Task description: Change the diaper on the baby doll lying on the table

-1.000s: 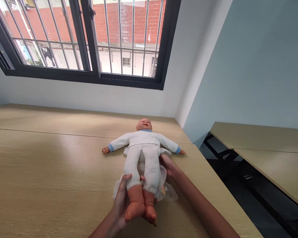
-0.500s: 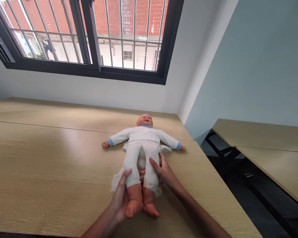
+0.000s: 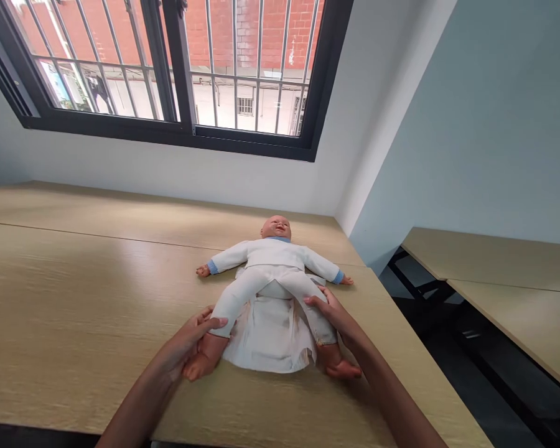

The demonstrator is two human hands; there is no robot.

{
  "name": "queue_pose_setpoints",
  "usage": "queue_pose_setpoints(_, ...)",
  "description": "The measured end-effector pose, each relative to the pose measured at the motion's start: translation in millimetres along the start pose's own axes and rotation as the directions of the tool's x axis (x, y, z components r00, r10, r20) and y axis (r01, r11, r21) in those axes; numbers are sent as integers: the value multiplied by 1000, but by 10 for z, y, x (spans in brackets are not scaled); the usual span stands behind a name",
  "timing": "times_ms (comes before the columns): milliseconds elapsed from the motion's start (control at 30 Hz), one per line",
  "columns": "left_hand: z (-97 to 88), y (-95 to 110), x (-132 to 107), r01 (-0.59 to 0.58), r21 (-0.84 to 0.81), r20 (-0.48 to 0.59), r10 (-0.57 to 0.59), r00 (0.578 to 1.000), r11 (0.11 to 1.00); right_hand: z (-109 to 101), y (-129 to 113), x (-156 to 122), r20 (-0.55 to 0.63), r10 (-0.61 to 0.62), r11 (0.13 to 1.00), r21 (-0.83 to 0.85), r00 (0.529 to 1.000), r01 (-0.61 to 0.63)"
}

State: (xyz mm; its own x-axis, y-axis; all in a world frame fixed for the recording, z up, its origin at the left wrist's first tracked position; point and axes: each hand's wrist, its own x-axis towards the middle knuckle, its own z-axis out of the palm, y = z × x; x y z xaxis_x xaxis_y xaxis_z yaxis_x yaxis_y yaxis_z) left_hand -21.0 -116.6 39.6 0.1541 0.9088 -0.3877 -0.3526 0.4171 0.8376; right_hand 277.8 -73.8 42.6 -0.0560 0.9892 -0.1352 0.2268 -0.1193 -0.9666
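A baby doll (image 3: 276, 255) in a white suit with blue cuffs and collar lies on its back, its head away from me. Its arms stretch out to both sides and its legs are spread apart. My left hand (image 3: 193, 336) grips the doll's leg on the left near the lower trouser end, thumb on top. Around the other leg, at about knee height, my right hand (image 3: 331, 311) is closed, its thumb also on top. Between the legs a white diaper (image 3: 270, 339) lies spread out on the table, partly beneath the doll's bottom.
The light wooden table (image 3: 98, 298) has a seam running across it and meets the wall under a barred window (image 3: 182, 68). To the right, past the table's edge and a dark gap, stands another wooden table (image 3: 508, 267).
The doll's legs, close together before, are now spread wide. My left hand has moved left and my right hand right with them, so the diaper between them shows.
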Motion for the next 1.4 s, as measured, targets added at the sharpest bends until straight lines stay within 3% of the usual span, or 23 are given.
queue_pose_setpoints(100, -13, 34, 53, -74, 81, -26, 76, 997, 994, 38, 27, -33, -150, -85, 983, -174, 985, 59)
queue_pose_setpoints(167, -15, 6, 86, -62, 42, -15, 63, 998, 997, 121, 35, -166, -263, -324, 889, -414, 909, 197)
queue_pose_setpoints(200, -13, -12, 97, -45, 8, 0, 45, 999, 999, 187, 40, -269, -238, -476, 785, -550, 847, 287)
queue_pose_setpoints(267, -2, -43, 108, 11, -75, 32, -8, 999, 997, 365, 69, -507, 18, -653, 520, -717, 757, 465)
queue_pose_setpoints(300, 6, -54, 111, 60, -120, 52, -54, 997, 991, 468, 102, -619, 165, -663, 408, -739, 731, 537)
queue_pose_setpoints(367, 25, -70, 121, 187, -216, 121, -164, 979, 958, 673, 213, -770, 329, -636, 278, -746, 698, 605)
queue_pose_setpoints(467, 49, -104, 157, 329, -333, 262, -248, 933, 884, 903, 435, -763, 351, -678, 150, -794, 646, 589)
queue_pose_setpoints(567, 64, -146, 191, 336, -390, 279, -238, 930, 857, 1000, 530, -627, 379, -695, 23, -837, 610, 547)
queue_pose_setpoints(633, 71, -155, 190, 320, -386, 241, -241, 940, 865, 1005, 462, -591, 404, -649, 7, -844, 645, 536)
queue_pose_setpoints(733, 76, -126, 143, 259, -362, 203, -196, 959, 896, 947, 271, -655, 401, -564, 125, -823, 722, 555)
queue_pose_setpoints(833, 68, -89, 86, 193, -316, 113, -165, 980, 929, 850, 181, -722, 427, -516, 238, -761, 743, 603)
queue_pose_setpoints(933, 37, -106, 79, 120, -242, -24, -129, 991, 963, 796, 276, -670, 474, -474, 236, -744, 742, 626)
queue_pose_setpoints(1067, 0, -166, 116, 24, -202, -36, -32, 999, 979, 852, 472, -548, 538, -553, 43, -744, 636, 667)
queue_pose_setpoints(1133, 8, -158, 108, -21, -194, -31, 16, 999, 981, 890, 446, -543, 522, -611, -14, -758, 595, 652)
queue_pose_setpoints(1233, 48, -100, 67, -89, -177, 9, 92, 996, 980, 879, 157, -554, 479, -684, -48, -781, 550, 622)
queue_pose_setpoints(1333, 70, -72, 59, -140, -171, 61, 153, 986, 975, 783, -295, -446, 463, -765, -127, -790, 447, 600)
queue_pose_setpoints(1400, 57, -99, 88, -175, -148, 56, 185, 981, 973, 714, -571, -281, 462, -787, -169, -799, 410, 577)
